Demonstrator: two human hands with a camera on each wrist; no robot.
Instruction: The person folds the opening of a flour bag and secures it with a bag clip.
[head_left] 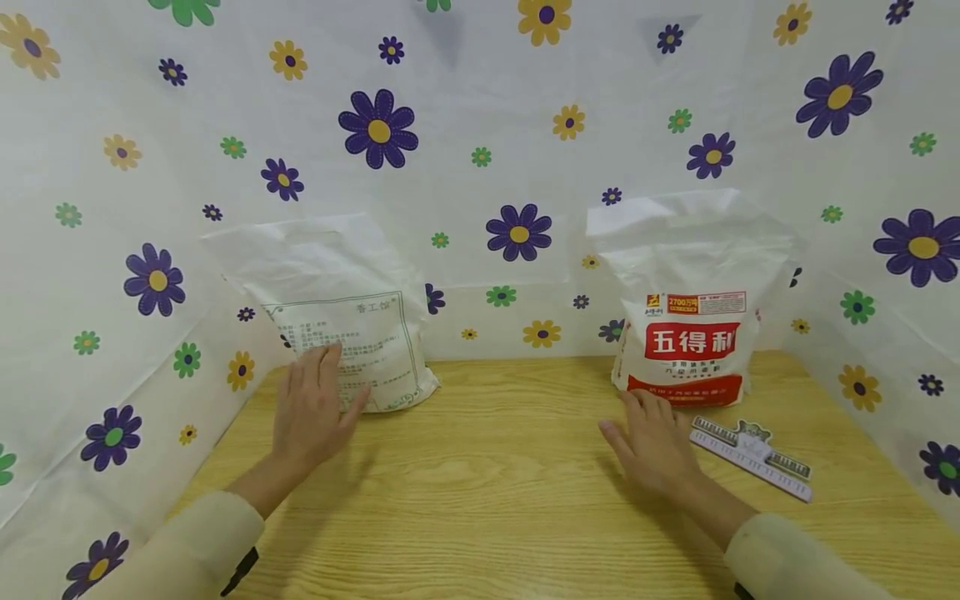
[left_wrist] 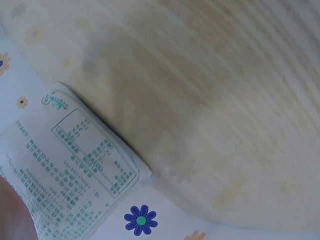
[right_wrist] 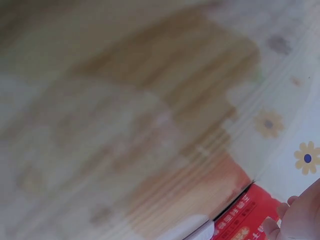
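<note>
At the left, a white plastic bag (head_left: 375, 333) with green print stands upright and filled on the table. My left hand (head_left: 311, 408) is in front of it with fingers extended; whether they touch the bag cannot be told. The left wrist view shows the same bag (left_wrist: 75, 170) with part of the hand at the edge. At the right stands a white flour bag (head_left: 690, 267) with red labels. My right hand (head_left: 656, 446) is before its lower left corner, fingers loosely extended and holding nothing. Beside that hand lies a long pale clip (head_left: 752, 454) with a piano-key pattern.
The wood-grain table (head_left: 480, 492) lies beneath both bags. A white flower-print cloth (head_left: 480, 108) encloses the table at the back and on both sides. Between the two bags there is a wide gap.
</note>
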